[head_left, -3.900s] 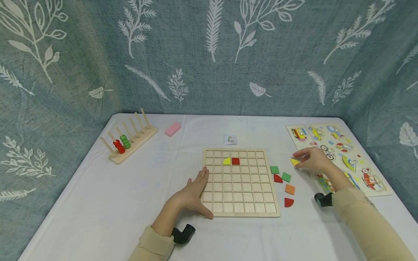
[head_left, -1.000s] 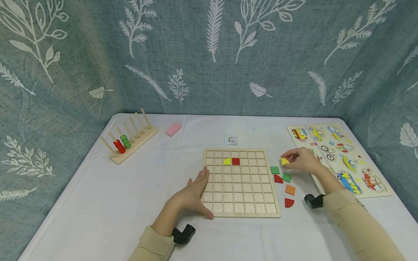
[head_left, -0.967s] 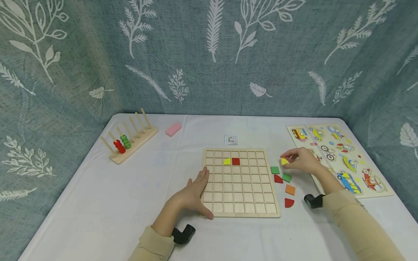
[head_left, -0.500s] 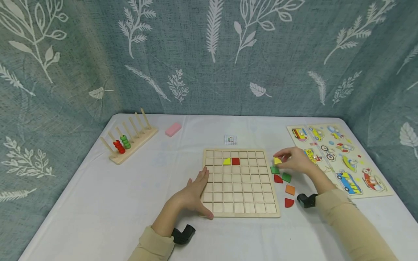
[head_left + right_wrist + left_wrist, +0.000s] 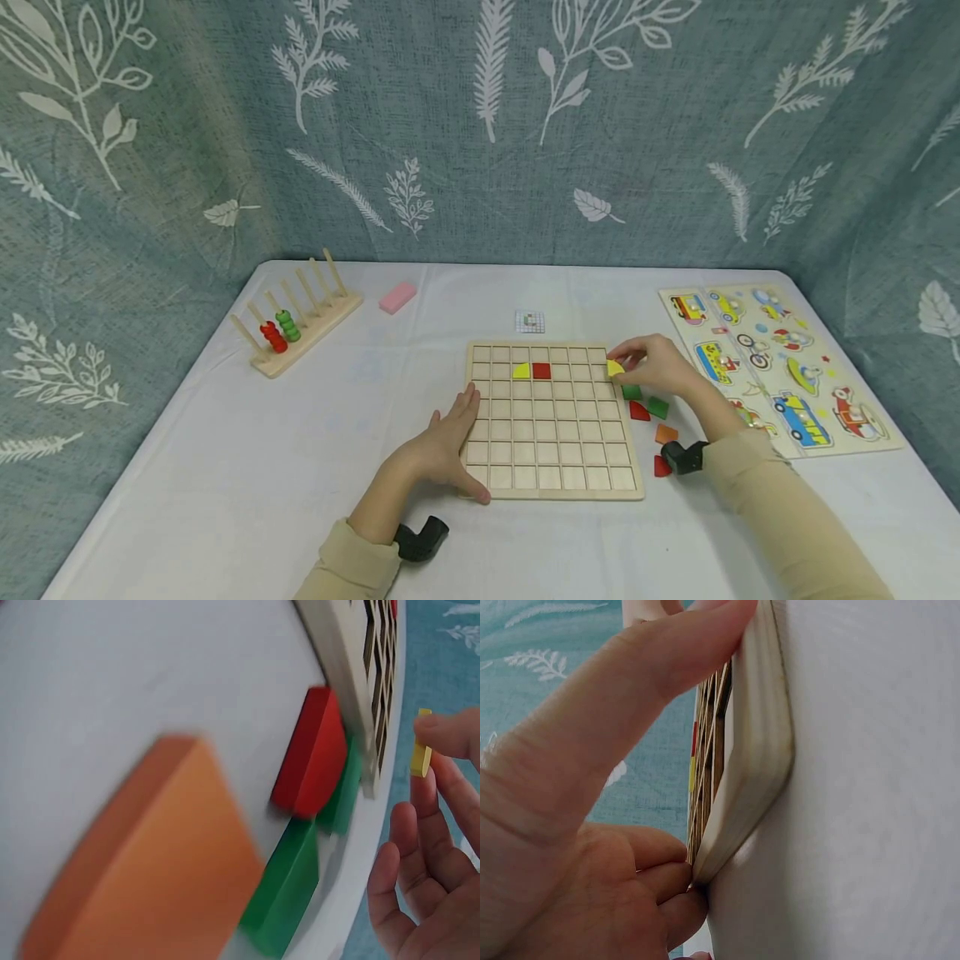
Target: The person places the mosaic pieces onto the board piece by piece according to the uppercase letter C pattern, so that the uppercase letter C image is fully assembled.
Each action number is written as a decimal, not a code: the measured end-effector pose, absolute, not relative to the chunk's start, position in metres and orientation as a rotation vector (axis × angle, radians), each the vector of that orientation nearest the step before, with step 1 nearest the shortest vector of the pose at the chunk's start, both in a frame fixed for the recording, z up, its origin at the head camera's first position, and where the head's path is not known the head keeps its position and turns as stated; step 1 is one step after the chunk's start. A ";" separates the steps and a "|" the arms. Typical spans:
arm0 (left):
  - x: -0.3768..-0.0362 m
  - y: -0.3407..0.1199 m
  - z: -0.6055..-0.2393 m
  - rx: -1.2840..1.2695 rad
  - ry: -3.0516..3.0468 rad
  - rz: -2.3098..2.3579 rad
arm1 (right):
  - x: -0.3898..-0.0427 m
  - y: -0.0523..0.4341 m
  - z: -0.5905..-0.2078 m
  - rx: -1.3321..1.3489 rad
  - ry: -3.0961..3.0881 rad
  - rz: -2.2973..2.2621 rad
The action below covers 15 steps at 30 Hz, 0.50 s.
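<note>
Right hand (image 5: 656, 367) pinches a yellow quarter-round piece (image 5: 615, 367) in its fingers (image 5: 442, 735) (thin, flat) over the grid board (image 5: 552, 483) edge. Left hand (image 5: 442, 442), fingers straight, presses the board's left side. White bench (image 5: 225, 467), leaf-print blue cloth (image 5: 450, 125) behind.

a staged tabletop play or recording corner: a white-clothed table (image 5: 225, 467) hemmed in by a leaf-print curtain (image 5: 480, 125), set with wooden toys, a grid board (image 5: 551, 467), a peg abacus (image 5: 296, 321) and a vehicle puzzle (image 5: 787, 358)
</note>
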<state>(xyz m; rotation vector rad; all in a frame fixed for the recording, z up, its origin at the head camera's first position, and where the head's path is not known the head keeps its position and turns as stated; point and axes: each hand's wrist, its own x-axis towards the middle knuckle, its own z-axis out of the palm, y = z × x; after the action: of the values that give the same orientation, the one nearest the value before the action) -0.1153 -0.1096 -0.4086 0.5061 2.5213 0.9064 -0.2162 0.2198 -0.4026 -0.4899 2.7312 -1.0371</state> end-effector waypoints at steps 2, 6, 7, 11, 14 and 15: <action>-0.115 -0.110 -0.409 0.510 2.520 0.908 | -0.217 0.216 -0.403 -0.507 2.725 -1.043; -0.115 -0.110 -0.409 0.511 2.517 0.912 | -0.219 0.209 -0.401 -0.504 2.712 -1.047; -0.115 -0.110 -0.409 0.511 2.516 0.913 | -0.219 0.206 -0.401 -0.499 2.708 -1.050; -0.115 -0.110 -0.408 0.504 2.512 0.914 | -0.219 0.198 -0.399 -0.481 2.687 -1.080; -0.115 -0.110 -0.407 0.500 2.510 0.915 | -0.219 0.192 -0.399 -0.481 2.671 -1.099; -0.115 -0.110 -0.407 0.499 2.508 0.917 | -0.219 0.190 -0.399 -0.484 2.666 -1.103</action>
<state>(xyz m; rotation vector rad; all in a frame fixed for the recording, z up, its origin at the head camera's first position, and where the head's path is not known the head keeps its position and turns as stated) -0.1149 -0.1095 -0.4072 0.4994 2.5085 0.9167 -0.2194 0.1902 -0.3991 -0.4837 2.6657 -1.1034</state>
